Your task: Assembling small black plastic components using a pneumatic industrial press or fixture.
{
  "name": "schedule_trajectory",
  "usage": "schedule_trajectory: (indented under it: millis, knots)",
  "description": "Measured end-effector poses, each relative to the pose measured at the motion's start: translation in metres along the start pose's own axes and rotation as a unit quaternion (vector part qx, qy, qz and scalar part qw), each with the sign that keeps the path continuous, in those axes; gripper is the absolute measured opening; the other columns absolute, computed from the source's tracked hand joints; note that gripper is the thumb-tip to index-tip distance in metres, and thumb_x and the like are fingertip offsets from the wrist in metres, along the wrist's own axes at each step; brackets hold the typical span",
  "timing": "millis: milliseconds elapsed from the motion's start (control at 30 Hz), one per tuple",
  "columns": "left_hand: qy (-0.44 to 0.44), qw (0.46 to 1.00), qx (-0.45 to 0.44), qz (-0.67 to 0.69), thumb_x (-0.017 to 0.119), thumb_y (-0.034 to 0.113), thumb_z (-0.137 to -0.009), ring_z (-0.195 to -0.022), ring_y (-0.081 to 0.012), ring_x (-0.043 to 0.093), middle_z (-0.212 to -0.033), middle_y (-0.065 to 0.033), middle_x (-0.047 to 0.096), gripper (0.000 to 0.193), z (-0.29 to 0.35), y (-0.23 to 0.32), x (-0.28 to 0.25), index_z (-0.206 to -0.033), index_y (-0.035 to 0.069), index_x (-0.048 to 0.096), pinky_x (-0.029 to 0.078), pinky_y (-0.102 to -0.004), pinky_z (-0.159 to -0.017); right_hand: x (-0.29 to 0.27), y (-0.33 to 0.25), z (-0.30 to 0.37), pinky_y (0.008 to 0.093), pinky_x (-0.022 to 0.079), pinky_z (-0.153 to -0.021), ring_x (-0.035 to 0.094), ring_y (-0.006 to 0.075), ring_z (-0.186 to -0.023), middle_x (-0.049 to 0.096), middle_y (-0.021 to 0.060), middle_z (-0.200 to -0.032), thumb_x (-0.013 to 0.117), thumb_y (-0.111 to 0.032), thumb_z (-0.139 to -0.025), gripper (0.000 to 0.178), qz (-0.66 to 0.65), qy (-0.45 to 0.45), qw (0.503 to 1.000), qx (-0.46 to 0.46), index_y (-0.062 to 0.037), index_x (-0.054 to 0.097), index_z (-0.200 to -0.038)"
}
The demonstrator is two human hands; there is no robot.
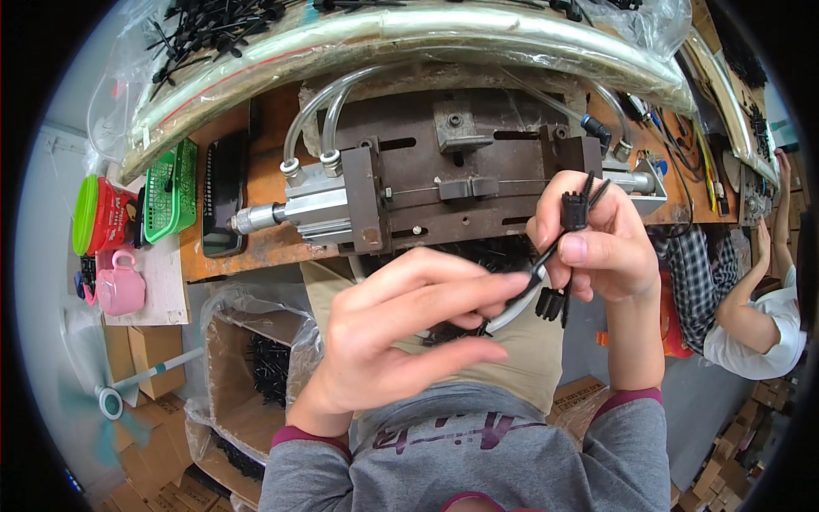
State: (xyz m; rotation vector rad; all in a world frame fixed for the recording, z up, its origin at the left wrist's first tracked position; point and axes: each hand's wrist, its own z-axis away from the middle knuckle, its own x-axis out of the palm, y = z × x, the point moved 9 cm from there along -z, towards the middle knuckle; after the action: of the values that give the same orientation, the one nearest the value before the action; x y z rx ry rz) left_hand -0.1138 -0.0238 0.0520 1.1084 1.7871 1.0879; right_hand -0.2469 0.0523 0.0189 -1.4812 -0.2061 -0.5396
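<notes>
My right hand (610, 243) pinches a few small black plastic pieces (575, 212) with thin stems and toothed, crown-like ends, one pointing up and another (552, 302) hanging below the fingers. Their exact kind is unclear. Beside them, my left hand (409, 320) has its fingers stretched out and its thumb apart. Its fingertips reach the dark stem leaning down from the right hand; whether they grip it is hidden. Both hands are above my lap, in front of a brown metal fixture (418, 205) with a small two-part block (467, 188) at its middle.
Silver pneumatic cylinders (317, 213) with clear hoses flank the fixture. A plastic-wrapped roll (409, 47) borders black parts (213, 34) behind. Left are a phone (224, 200), green basket (171, 189), pink cup (121, 286) and fan (109, 403). Below stands a lined carton (247, 363); another person (755, 328) sits right.
</notes>
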Motion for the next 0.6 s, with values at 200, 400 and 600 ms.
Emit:
schedule_trajectory:
  millis: [200,400,600]
  knots:
    - [0.044,0.992,0.041,-0.114,0.088,0.005,-0.063,-0.092,-0.0203,0.064,-0.110,-0.0125,0.058,0.045,0.001,-0.001,0.005,-0.106,0.003,0.074,0.058,-0.0295,-0.076,0.009,0.017,0.003,0.0186,0.041,-0.039,0.058,0.0079,-0.053,0.065,0.0096,-0.071,0.067,-0.002,-0.086,0.014,-0.057,-0.014,0.998,0.011,0.0053,0.062,-0.097]
    - [0.047,0.989,0.052,-0.132,0.087,0.003,-0.065,-0.095,-0.0227,0.067,-0.107,-0.0166,0.069,0.042,0.000,-0.005,-0.002,-0.103,0.000,0.071,0.055,-0.0313,-0.076,0.014,0.034,0.007,0.0184,0.040,-0.039,0.059,0.0091,-0.053,0.066,0.0117,-0.070,0.066,0.002,-0.084,0.013,-0.082,-0.021,0.996,0.043,0.0057,0.061,-0.095]
    - [0.040,0.998,0.008,-0.044,0.087,0.001,-0.062,-0.081,-0.0241,0.070,-0.092,-0.0154,0.073,0.035,0.002,-0.008,0.002,-0.093,-0.001,0.071,0.055,-0.0324,-0.072,0.018,0.036,0.010,0.0176,0.038,-0.039,0.055,0.0077,-0.047,0.067,0.0128,-0.071,0.069,0.002,-0.082,0.017,-0.116,-0.058,0.992,0.010,0.0058,0.060,-0.096]
